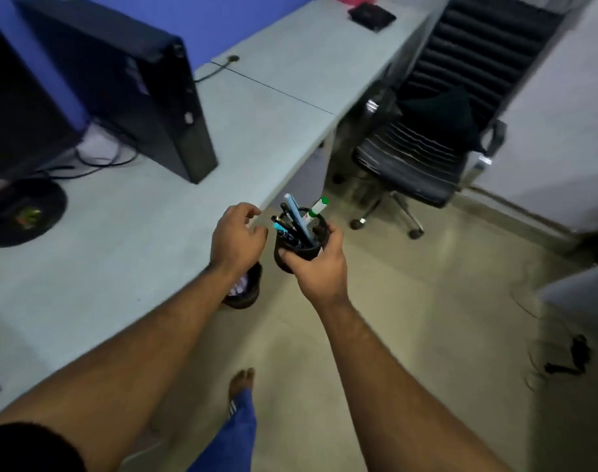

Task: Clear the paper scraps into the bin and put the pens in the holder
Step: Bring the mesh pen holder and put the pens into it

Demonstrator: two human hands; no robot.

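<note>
Head view: right hand (319,267) grips the black mesh pen holder (299,245) off the desk (120,260) edge, pens (297,221) upright inside. At nine o'clock, left hand (238,238) hovers, fingers loosely curled, empty. Bin (244,287) below at seven o'clock seemingly holds scraps.

Bare desk (127,253) surface lies open to the left of the hands and far along its right edge. A computer tower (127,80) and monitor base (21,212) block the far left. Right of the desk, open floor (410,318) runs to an office chair (423,155); a bin (244,287) stands under the desk edge.
</note>
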